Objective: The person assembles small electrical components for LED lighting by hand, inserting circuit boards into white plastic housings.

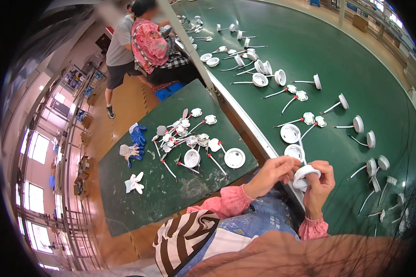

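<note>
Above the metal edge of the green work surface, my right hand (320,187) grips a white round lamp housing (305,179), its thumb inside the ring. My left hand (277,173) is at the housing's left side with fingers pinched together. What those fingertips hold, if anything, is hidden. A white cable (302,150) rises behind the housing. Just beyond my hands, two more round white housings (290,133) lie on the green surface. Close to them are small white pieces (308,118) with red connectors and white cables.
Many cabled housings (357,123) are spread along the green belt-like surface (383,78). On the side table (171,203) to my left sit a pile of white parts (185,131), a loose housing (235,158) and gloves (137,136). A seated person (150,44) and a standing one (119,46) are farther away.
</note>
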Demonstrator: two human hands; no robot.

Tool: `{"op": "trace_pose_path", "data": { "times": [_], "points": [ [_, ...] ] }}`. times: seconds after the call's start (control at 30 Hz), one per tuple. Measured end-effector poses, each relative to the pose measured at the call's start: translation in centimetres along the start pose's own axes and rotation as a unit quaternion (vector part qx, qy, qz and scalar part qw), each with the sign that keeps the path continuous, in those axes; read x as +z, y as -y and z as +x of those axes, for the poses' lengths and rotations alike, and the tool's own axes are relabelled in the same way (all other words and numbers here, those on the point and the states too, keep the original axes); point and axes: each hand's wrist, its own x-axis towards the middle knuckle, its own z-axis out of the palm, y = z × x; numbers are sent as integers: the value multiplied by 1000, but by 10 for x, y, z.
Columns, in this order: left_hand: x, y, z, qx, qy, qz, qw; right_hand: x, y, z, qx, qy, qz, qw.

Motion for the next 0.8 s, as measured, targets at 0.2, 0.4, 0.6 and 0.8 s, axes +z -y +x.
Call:
{"op": "trace_pose_path", "data": {
  "times": [0.2, 0.4, 0.6, 0.8],
  "points": [
    [2, 5, 6, 31, 18, -111, 993, -1, -4, -5, 162, 28, 85, 983],
    [-1, 1, -2, 97, -32, -47, 994, 22, 25, -4, 253, 55, 168, 951],
    [-9, 1, -12, 102, -27, 21, 994, 24, 20, -8, 171, 123, -35, 977],
    [-7, -17, -21, 55, 6, -100, 993, 25, 23, -15, 206, 131, -46, 969]
  ]
}}
